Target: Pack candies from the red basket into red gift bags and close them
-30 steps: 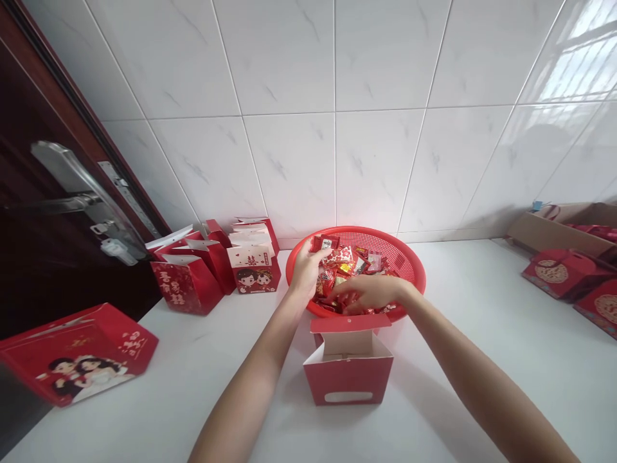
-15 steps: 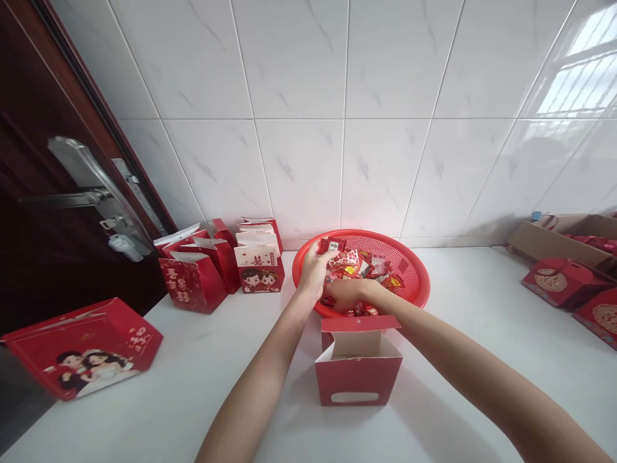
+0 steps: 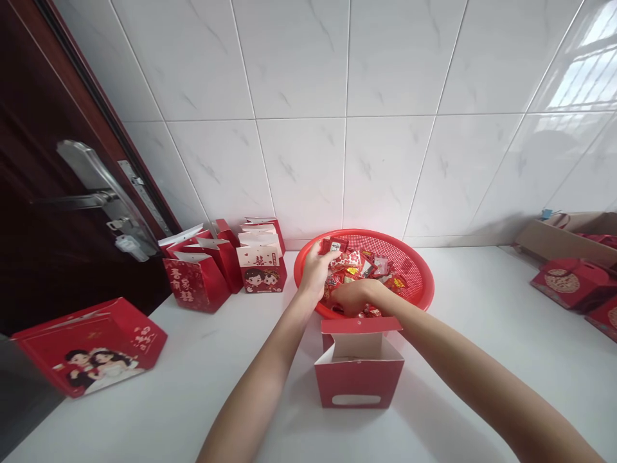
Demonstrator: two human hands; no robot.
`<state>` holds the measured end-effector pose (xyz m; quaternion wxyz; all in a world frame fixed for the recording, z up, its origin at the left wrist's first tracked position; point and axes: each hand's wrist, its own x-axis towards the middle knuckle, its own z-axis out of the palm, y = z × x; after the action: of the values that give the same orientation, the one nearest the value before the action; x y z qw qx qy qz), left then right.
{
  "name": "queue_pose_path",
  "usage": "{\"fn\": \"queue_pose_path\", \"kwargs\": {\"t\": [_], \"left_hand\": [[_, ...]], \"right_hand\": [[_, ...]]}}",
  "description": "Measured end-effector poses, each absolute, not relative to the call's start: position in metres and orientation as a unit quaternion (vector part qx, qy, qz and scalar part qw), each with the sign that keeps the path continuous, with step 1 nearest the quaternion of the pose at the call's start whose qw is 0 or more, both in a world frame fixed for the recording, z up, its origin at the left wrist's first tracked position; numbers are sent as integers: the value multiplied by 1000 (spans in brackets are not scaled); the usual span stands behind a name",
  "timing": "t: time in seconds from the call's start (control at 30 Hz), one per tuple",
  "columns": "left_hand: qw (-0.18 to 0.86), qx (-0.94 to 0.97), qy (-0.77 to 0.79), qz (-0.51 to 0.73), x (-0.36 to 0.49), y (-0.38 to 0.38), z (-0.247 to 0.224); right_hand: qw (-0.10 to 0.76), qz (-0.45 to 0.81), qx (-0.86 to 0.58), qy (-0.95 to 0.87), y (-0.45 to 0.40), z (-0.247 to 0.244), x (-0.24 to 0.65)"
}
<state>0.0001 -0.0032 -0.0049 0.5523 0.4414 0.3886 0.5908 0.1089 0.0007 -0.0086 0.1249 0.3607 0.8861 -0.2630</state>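
Observation:
A red mesh basket (image 3: pixel 421 276) holds many red wrapped candies (image 3: pixel 380 265). At its left side my left hand (image 3: pixel 315 267) is closed on a small red packet (image 3: pixel 335 246). My right hand (image 3: pixel 351 297) reaches down among the candies near the basket's front; its fingertips are partly hidden, and whatever they hold cannot be made out. Just in front of the basket an open red box (image 3: pixel 359 382) stands upright between my forearms, its top flaps apart and its inside white.
At the left stand several red gift bags (image 3: pixel 207 283), a box with two cartoon faces (image 3: pixel 263 273) and a larger red box with a couple (image 3: pixel 103 354). At the right are a cardboard carton (image 3: pixel 535 238) and red boxes (image 3: pixel 569 283). Tiled wall behind.
My right hand has shifted slightly within the candies, its fingers now a little more drawn together. My left hand stays with the packet. The whole view has moved a little.

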Motion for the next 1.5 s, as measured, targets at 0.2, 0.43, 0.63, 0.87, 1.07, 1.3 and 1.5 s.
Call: {"fn": "queue_pose_path", "kwargs": {"t": [0.2, 0.43, 0.63, 0.87, 1.07, 1.3, 1.5], "left_hand": [[559, 437, 375, 596, 0, -2, -6], [566, 413, 353, 620, 1, 0, -6], [564, 408, 365, 618, 0, -2, -4], [568, 421, 358, 610, 0, -4, -4], [571, 437, 348, 602, 2, -6, -2], [564, 451, 342, 602, 1, -5, -4], [564, 460, 332, 600, 1, -6, -5]], "right_hand": [[131, -327, 351, 868, -3, 18, 129], [-123, -454, 397, 788, -19, 34, 184], [-190, -501, 422, 731, -28, 30, 197], [-197, -481, 479, 707, -26, 18, 197], [-254, -474, 462, 705, -29, 24, 198], [-317, -536, 428, 655, -27, 21, 206], [-348, -537, 439, 630, -25, 19, 213]]}}
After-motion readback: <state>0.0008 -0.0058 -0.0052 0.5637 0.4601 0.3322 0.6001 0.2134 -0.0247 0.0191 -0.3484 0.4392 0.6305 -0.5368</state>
